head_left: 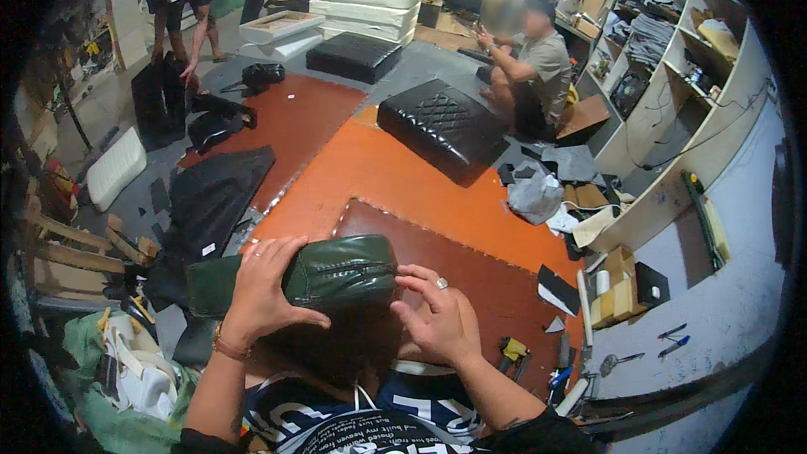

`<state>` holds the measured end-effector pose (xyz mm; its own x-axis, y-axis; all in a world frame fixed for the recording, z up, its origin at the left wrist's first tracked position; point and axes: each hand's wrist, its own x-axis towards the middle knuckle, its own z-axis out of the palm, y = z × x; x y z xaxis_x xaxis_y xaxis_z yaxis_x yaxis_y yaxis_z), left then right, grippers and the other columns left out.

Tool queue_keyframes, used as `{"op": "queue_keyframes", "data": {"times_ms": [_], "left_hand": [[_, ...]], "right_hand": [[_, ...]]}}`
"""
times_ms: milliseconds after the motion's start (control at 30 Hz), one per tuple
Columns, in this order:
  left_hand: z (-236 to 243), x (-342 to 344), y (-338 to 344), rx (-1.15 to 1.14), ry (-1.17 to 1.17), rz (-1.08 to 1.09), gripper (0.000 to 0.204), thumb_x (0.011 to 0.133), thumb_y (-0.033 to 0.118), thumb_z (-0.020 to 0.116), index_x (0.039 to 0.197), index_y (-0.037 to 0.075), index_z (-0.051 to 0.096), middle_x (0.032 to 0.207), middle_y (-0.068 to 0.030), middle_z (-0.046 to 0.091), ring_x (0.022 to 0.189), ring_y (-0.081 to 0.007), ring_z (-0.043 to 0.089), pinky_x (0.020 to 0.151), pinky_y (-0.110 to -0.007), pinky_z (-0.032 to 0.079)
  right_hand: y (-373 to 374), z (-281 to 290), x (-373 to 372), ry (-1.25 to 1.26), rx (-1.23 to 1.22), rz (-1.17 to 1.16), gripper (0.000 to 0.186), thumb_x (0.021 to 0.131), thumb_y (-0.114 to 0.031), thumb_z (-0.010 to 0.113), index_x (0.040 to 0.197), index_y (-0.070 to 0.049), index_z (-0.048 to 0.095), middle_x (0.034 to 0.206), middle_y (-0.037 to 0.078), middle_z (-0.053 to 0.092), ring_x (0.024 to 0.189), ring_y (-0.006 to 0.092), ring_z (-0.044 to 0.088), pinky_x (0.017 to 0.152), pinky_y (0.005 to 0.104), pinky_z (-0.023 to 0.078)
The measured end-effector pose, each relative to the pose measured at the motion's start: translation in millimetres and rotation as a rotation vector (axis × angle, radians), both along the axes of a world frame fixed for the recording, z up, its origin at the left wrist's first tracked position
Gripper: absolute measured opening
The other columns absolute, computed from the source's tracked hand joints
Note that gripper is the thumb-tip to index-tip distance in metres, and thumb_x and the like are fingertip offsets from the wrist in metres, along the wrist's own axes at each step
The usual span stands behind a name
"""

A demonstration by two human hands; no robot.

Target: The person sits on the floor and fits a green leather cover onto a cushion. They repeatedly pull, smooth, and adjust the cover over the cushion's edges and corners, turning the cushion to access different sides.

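Observation:
A dark green glossy leather-like cushion cover, padded and boxy, lies across my lap. A stitched seam runs along its upper face, and creases show beside the seam. My left hand lies over its left part, fingers together on top and thumb reaching along the near side. At the right end my right hand holds the edge between bent fingers and thumb; a ring is on one finger. Below the cover the area between my forearms is dark, so its underside is hidden.
Orange and brown sheets cover the floor. Ahead are a black quilted cushion and another black cushion. A yellow-and-black tool lies right. Shelves line the right wall. One person sits; another bends over black material.

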<state>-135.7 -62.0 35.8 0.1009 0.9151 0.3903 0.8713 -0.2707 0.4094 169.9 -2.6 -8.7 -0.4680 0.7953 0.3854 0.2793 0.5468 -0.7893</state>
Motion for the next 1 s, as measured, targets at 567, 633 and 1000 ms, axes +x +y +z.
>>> {"op": "queue_keyframes", "data": {"times_ms": [567,633,1000], "left_hand": [[1.9,80.4,19.8,0.044,0.311,-0.020,0.115,0.053,0.062,0.096,0.150,0.016,0.056,0.157,-0.0147,0.048,0.147,-0.0406,0.043,0.125,-0.061,0.027],[3.3,94.0,26.9,0.063,0.390,0.000,0.122,0.049,0.060,0.098,0.153,0.014,0.053,0.155,-0.0146,0.049,0.145,-0.0399,0.044,0.123,-0.063,0.028],[4.9,103.6,43.9,-0.004,0.282,0.120,0.131,0.043,0.061,0.097,0.154,0.007,0.051,0.137,-0.0138,0.056,0.131,-0.0370,0.052,0.116,-0.059,0.033]], "right_hand": [[10.6,-10.2,15.3,0.075,-0.133,-0.242,0.045,0.082,-0.015,0.089,0.117,-0.004,0.063,0.117,0.010,0.064,0.105,0.0254,0.069,0.092,0.0374,0.056],[23.0,-11.5,16.3,0.078,-0.195,-0.199,0.043,0.083,-0.012,0.087,0.117,-0.004,0.062,0.117,0.011,0.064,0.106,0.0249,0.069,0.091,0.0372,0.057],[42.4,-30.8,14.4,0.167,-0.366,-0.103,0.033,0.085,-0.004,0.086,0.107,-0.007,0.062,0.099,0.002,0.064,0.097,0.0123,0.064,0.082,0.0282,0.055]]}}
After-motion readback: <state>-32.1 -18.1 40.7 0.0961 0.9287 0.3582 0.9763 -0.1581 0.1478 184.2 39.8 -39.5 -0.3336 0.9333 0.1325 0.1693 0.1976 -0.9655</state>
